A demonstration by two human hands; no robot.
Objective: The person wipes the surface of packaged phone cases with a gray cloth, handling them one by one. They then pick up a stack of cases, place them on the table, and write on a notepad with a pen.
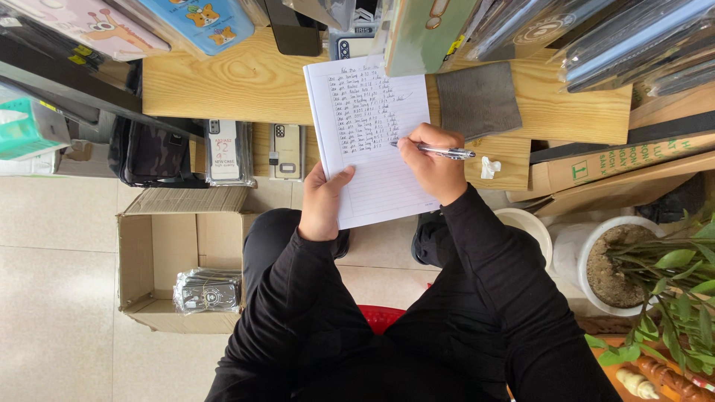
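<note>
Held the notebook (372, 141) by its lower left edge with the left hand (324, 201), closed on it with the thumb on top of the page and the fingers tucked under, out of sight. Pinched the pen (439, 151) tight in the right hand (432, 164), with the tip down on the page near the right side. Kept the notebook open and a bit tilted, top part lying on the front edge of the wooden counter (246, 82), bottom part sticking out over the lap. Filled the top half of the page with rows of blue writing, too small to read; left the bottom half with bare lines.

Wore long black sleeves on both arms. Sat on something red (380, 316), seen only a little between the legs.

Had a grey cloth (477, 100) lying flat on the counter just right of the notebook, and a small white scrap (489, 167) below it, near the right hand. Kept two phone cases (223, 152) in clear packs under the counter edge, left of the notebook, next to a black bag (149, 152). Left an open cardboard box (134, 253) on the tiled floor (52, 260) to the left, with one shiny pack (208, 290) inside at the bottom. Had a white pot (618, 260) with soil and green leaves to the right, well apart from the hands.
</note>
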